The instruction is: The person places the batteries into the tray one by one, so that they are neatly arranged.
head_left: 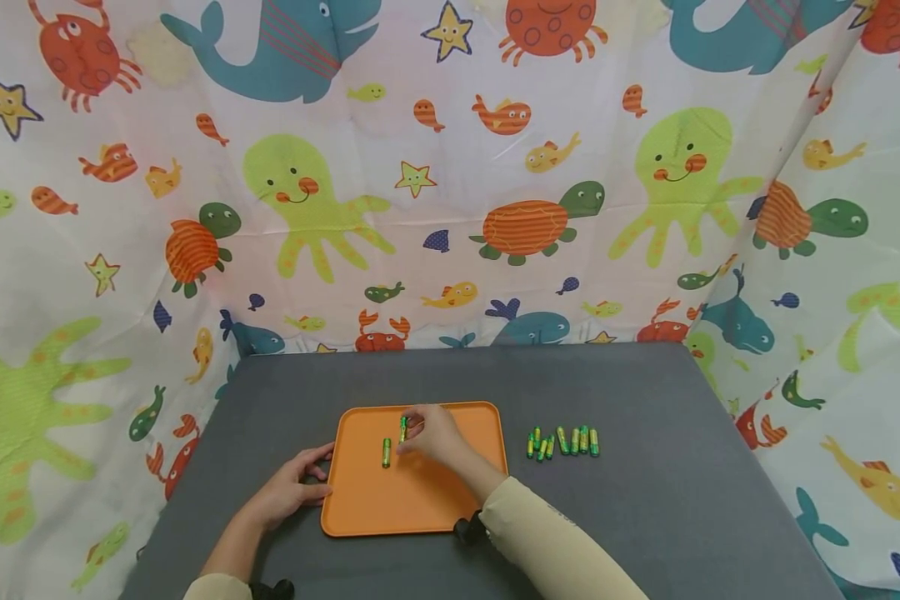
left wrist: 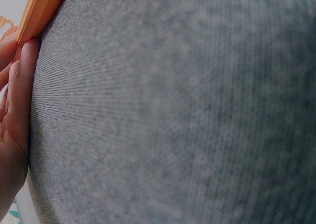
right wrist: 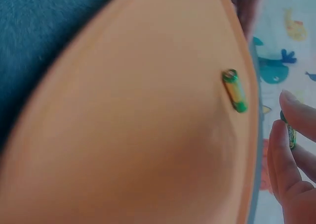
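My right hand (head_left: 437,435) is over the orange tray (head_left: 375,508), pinching a green-and-yellow battery (head_left: 402,429) between thumb and fingers. In the right wrist view this battery (right wrist: 292,136) is partly hidden by the fingers. A second battery (head_left: 386,452) lies on the tray just left of it, seen also as a battery (right wrist: 234,90) near the rim in the right wrist view. My left hand (head_left: 288,487) holds the tray's left edge. The left wrist view shows fingers (left wrist: 22,95) of that hand at the tray's rim (left wrist: 42,9).
Right of the tray, several more green-and-yellow batteries (head_left: 562,442) lie in a loose group on the grey table (head_left: 615,517). A curtain (head_left: 450,292) printed with sea animals hangs behind the table and along its sides.
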Available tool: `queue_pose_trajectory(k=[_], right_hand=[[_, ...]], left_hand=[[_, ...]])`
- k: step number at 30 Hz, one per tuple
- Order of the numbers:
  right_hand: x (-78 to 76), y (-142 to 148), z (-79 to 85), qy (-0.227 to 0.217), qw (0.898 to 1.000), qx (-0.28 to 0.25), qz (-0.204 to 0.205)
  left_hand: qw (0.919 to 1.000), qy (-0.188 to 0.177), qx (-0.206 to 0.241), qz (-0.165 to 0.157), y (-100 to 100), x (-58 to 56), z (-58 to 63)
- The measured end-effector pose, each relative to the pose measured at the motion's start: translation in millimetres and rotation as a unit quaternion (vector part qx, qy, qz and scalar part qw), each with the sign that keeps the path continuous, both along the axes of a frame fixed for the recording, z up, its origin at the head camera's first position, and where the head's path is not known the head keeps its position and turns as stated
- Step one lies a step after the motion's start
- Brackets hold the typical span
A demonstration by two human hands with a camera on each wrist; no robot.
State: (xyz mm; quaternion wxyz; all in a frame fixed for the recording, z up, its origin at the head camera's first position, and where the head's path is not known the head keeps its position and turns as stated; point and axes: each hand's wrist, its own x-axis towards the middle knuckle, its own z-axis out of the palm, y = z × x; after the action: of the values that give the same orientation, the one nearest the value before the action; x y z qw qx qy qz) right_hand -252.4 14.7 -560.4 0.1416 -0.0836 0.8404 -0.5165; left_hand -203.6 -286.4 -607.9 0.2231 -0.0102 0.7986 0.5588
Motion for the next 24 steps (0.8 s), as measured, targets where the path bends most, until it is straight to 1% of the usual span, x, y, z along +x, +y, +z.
queue_pose_trajectory(k=[4,10,13,19,22,24], right_hand=[[1.6,-7,-9.5,-0.004,1.0,0.008,0.004],[2.5,-13,-23.2,0.005,1.0,0.031,-0.001],[3.7,-15,-27.6,0.006,0.999,0.04,-0.002],[5.0,-23,-31.0,0.02,0.997,0.07,0.01],[5.8,-25,-30.3,0.025,0.995,0.091,0.014],[6.5,-26,-29.5,0.027,0.995,0.097,0.016]], left_hand=[[1.0,-0.003,0.002,-0.001,1,0.4,0.4],[0.9999,-0.001,0.009,-0.007,2,-2.0,-0.2],[1.0,0.001,0.004,-0.008,2,-3.0,-1.1],[1.0,0.002,-0.005,-0.006,1,-1.0,-0.6],[1.0,0.001,0.005,-0.007,0,0.6,1.3],[0.9999,-0.001,0.013,-0.008,0,1.2,2.8]])
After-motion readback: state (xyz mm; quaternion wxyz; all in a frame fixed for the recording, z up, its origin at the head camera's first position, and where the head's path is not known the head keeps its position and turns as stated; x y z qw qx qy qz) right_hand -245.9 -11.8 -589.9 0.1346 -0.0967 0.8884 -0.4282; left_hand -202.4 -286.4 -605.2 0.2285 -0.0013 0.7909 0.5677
